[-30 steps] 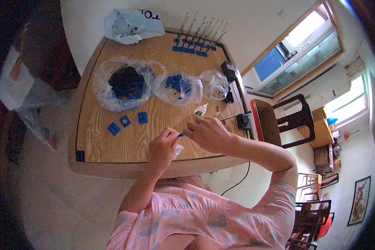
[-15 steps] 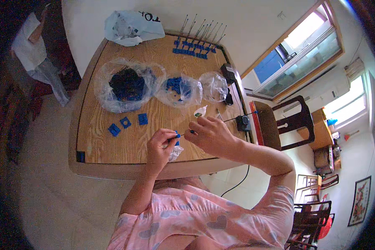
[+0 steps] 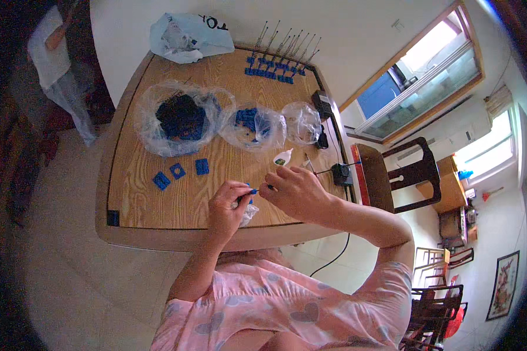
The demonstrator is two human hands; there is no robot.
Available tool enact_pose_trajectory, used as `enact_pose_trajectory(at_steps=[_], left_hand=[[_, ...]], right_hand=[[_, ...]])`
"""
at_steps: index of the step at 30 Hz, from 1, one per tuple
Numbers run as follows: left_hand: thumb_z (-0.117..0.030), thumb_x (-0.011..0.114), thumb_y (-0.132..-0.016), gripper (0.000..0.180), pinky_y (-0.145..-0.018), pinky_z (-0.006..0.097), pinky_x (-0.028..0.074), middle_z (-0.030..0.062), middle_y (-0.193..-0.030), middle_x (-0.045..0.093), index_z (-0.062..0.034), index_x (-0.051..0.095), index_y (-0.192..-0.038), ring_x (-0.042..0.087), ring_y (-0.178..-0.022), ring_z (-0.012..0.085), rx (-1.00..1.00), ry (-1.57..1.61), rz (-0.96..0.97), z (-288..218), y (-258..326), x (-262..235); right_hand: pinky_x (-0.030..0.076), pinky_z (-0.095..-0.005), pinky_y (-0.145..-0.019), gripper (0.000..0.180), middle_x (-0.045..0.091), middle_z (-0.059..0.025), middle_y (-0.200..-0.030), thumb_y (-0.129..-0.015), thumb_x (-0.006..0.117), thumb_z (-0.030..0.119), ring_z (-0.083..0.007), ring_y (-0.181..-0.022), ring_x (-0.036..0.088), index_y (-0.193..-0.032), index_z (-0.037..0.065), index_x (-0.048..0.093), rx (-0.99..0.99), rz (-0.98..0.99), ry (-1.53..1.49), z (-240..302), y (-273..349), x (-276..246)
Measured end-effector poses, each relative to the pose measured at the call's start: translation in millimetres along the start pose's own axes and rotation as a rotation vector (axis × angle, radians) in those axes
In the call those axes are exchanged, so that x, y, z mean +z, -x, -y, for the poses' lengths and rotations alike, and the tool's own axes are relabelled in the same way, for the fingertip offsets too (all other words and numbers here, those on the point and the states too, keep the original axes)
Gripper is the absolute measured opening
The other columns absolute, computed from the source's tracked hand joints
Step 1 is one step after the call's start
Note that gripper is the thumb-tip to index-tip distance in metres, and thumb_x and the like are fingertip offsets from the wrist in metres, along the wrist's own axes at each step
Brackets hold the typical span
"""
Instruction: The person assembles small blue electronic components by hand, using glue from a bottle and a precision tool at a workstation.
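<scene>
My left hand is closed around a small blue plastic piece and a crumpled clear wrapper, near the front edge of the wooden table. My right hand meets it fingertip to fingertip, pinching a thin dark pin against the blue piece. Three small blue square pieces lie on the wood to the left of my hands. Whether the pin is pushed into the piece I cannot tell.
Three open clear bags sit mid-table: dark parts, blue parts, and a nearly empty bag. A row of blue pieces with upright springs lines the far edge. A white bag, small glue bottle, dark adapter, chair.
Both hands have stayed together at the front of the table, shifting slightly toward each other. A person at the upper left edge has moved further up.
</scene>
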State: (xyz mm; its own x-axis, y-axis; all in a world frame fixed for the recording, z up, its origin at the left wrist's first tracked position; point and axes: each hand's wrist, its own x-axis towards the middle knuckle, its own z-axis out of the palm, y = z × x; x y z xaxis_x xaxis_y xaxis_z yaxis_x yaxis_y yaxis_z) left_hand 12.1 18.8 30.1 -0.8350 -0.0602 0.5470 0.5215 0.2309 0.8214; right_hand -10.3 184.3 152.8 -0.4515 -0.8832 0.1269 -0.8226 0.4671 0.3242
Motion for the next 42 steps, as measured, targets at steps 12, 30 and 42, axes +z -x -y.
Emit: enact_pose_trajectory(at_steps=[12,30,42], left_hand=[[-0.010,0.072,-0.076,0.015,-0.068,0.035,0.053,0.0044,-0.092,0.062,-0.0075,0.066,-0.089,0.065,-0.081,0.0244,0.037,-0.301,-0.001,1,6,2],[-0.012,0.064,-0.083,0.010,-0.066,0.038,0.051,0.0043,-0.093,0.060,-0.0077,0.063,-0.092,0.063,-0.078,0.0263,0.014,-0.392,0.114,4,4,8],[-0.012,0.064,-0.083,0.012,-0.066,0.038,0.051,0.0067,-0.091,0.062,-0.0035,0.064,-0.091,0.064,-0.078,0.0279,-0.006,-0.194,0.228,11,-4,1]], right_hand=[[0.052,-0.0311,-0.062,0.017,0.053,-0.0025,-0.081,-0.074,0.061,0.018,-0.0189,-0.079,0.059,-0.089,0.010,0.059,0.087,0.168,0.029,8,-4,4],[0.052,-0.0362,-0.063,0.017,0.055,-0.0040,-0.086,-0.076,0.061,0.018,-0.0216,-0.085,0.061,-0.090,0.010,0.059,0.041,0.194,-0.005,3,3,28],[0.050,-0.0329,-0.068,0.018,0.057,-0.0029,-0.086,-0.074,0.063,0.023,-0.0202,-0.087,0.060,-0.088,0.011,0.060,-0.123,0.127,0.098,2,8,26]])
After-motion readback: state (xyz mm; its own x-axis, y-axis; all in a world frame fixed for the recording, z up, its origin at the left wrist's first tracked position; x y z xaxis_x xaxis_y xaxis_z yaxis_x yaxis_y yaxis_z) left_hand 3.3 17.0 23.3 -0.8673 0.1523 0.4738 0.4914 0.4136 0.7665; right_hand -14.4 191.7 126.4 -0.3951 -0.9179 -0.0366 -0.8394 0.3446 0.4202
